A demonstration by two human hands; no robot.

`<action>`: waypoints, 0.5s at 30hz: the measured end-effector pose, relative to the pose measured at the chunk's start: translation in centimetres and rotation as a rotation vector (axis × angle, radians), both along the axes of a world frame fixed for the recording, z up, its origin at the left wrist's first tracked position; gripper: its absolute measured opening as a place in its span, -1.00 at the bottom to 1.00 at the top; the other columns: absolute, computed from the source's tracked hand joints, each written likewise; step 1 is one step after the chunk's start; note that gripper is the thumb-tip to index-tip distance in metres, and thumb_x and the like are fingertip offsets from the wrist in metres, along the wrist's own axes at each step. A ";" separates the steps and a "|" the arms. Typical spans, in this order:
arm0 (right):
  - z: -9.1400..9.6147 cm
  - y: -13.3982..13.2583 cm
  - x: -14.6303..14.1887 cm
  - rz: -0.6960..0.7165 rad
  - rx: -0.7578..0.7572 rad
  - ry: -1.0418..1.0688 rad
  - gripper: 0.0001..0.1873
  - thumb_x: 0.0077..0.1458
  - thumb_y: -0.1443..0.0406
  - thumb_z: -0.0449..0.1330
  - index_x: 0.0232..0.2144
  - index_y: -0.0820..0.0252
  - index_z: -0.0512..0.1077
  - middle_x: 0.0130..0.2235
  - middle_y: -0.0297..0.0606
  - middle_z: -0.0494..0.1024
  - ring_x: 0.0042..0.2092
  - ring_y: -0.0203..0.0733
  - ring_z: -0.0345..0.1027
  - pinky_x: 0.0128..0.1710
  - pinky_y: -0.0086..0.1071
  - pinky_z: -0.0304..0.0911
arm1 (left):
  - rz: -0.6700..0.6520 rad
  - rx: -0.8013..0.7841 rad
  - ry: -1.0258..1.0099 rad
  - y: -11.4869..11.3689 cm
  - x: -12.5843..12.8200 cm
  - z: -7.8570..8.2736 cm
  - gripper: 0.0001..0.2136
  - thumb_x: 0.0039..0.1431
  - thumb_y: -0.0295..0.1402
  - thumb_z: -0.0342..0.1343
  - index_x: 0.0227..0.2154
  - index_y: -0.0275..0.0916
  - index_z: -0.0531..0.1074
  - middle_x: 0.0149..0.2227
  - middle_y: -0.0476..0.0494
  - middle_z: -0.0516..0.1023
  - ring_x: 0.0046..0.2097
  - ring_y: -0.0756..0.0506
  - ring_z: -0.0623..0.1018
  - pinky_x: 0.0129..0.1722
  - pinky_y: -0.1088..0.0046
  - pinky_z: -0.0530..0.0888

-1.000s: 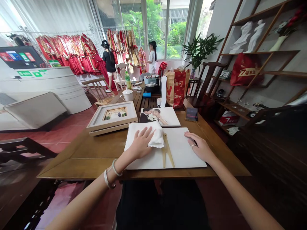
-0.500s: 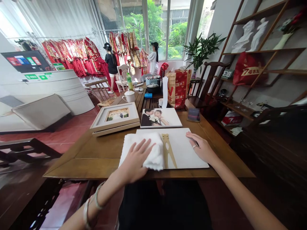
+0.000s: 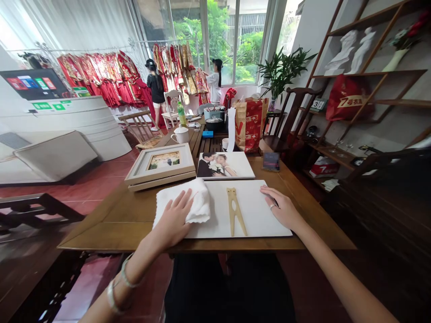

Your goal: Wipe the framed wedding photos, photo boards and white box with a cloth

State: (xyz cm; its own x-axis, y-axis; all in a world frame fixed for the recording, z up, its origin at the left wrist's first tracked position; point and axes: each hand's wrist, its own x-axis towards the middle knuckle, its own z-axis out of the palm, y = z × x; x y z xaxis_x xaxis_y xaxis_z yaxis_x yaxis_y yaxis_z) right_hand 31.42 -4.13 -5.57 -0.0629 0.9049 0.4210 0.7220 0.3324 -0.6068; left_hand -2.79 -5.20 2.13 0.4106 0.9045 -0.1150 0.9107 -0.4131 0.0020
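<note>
Your left hand (image 3: 175, 217), flat, presses cloth (image 3: 199, 201) at board's (image 3: 259, 220) left end; right hand (image 3: 282, 209) open, empty, on board's right; remainder possibly unwiped.

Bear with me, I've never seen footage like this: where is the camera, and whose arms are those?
There is no machine here. The camera sits on a person's head and looks forward and down, so both arms belong to the wearer. The left hand lies flat on a white cloth, spread over the left end of a white board on the wooden table. The right hand rests open on the board's right edge. Neither hand grips anything. A forked wooden piece lies on the board between the hands. Behind it lie a framed photo and a photo print.
</note>
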 end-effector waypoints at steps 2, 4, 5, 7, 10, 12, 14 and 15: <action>0.0 0.0 0.0 -0.001 0.007 0.000 -0.64 0.18 0.28 -0.04 -0.06 0.16 0.44 0.10 -0.12 0.44 0.16 -0.06 0.26 0.19 -0.08 0.12 | 0.013 -0.037 -0.007 -0.5 -2.6 0.1 -0.35 0.02 -0.50 -0.12 0.26 -0.35 0.06 0.35 -0.26 -0.10 0.35 -0.25 -0.05 0.25 0.03 0.09; 0.0 0.0 0.0 -0.004 0.012 -0.002 -0.64 0.17 0.28 -0.04 -0.06 0.16 0.44 0.09 -0.11 0.45 0.16 -0.05 0.27 0.19 -0.07 0.13 | 0.032 -0.039 -0.026 -0.5 -5.3 0.2 -0.38 0.03 -0.51 -0.13 0.24 -0.33 0.11 0.33 -0.27 0.01 0.34 -0.24 0.04 0.25 0.07 0.13; 0.1 0.0 -0.1 -0.004 0.014 -0.003 -0.64 0.17 0.28 -0.04 -0.06 0.17 0.44 0.09 -0.10 0.45 0.16 -0.04 0.27 0.18 -0.06 0.13 | 0.052 -0.028 -0.030 -0.5 -6.4 0.3 -0.38 0.01 -0.52 -0.13 0.23 -0.33 0.14 0.31 -0.28 0.07 0.32 -0.24 0.09 0.24 0.08 0.15; 0.3 0.0 0.0 -0.012 0.026 -0.010 -0.64 0.18 0.27 -0.03 -0.05 0.19 0.43 0.10 -0.09 0.43 0.17 -0.03 0.24 0.19 -0.05 0.12 | 0.124 0.030 -0.032 -0.9 -8.0 0.3 -0.35 -0.05 -0.56 -0.12 0.21 -0.37 0.16 0.28 -0.33 0.15 0.31 -0.28 0.12 0.23 0.04 0.16; 0.5 -0.4 -0.1 -0.054 0.070 -0.047 -0.63 0.19 0.25 -0.02 -0.02 0.18 0.41 0.12 -0.09 0.41 0.20 -0.01 0.20 0.21 -0.03 0.08 | 0.178 0.206 -0.123 -3.0 -7.6 0.5 -0.33 -0.04 -0.56 -0.12 0.24 -0.41 0.09 0.30 -0.39 0.08 0.33 -0.34 0.00 0.23 -0.06 0.10; 0.4 -1.0 -0.4 -0.095 0.064 -0.095 -0.61 0.21 0.21 -0.02 0.01 0.16 0.39 0.13 -0.08 0.40 0.21 0.02 0.18 0.22 0.00 0.07 | 0.088 0.289 -0.288 -5.1 -5.9 0.4 -0.38 0.07 -0.48 -0.12 0.26 -0.30 0.05 0.33 -0.30 0.01 0.35 -0.30 -0.04 0.26 -0.01 0.06; 0.1 -2.2 -1.0 -0.141 0.008 -0.154 -0.56 0.23 0.14 -0.03 0.07 0.18 0.35 0.18 -0.04 0.33 0.23 0.07 0.13 0.21 0.05 0.07 | 0.045 0.208 -0.449 -7.0 -3.7 -0.2 -0.47 0.17 -0.35 -0.08 0.24 -0.12 0.11 0.34 -0.15 0.03 0.33 -0.25 0.08 0.27 0.11 0.11; 0.0 -2.9 -1.4 -0.166 -0.024 -0.188 -0.52 0.23 0.10 -0.03 0.11 0.18 0.31 0.22 -0.03 0.27 0.25 0.10 0.08 0.20 0.08 0.07 | 0.078 0.140 -0.521 -7.6 -2.7 -0.7 -0.49 0.19 -0.29 -0.06 0.22 -0.10 0.14 0.34 -0.15 0.04 0.32 -0.25 0.11 0.26 0.11 0.13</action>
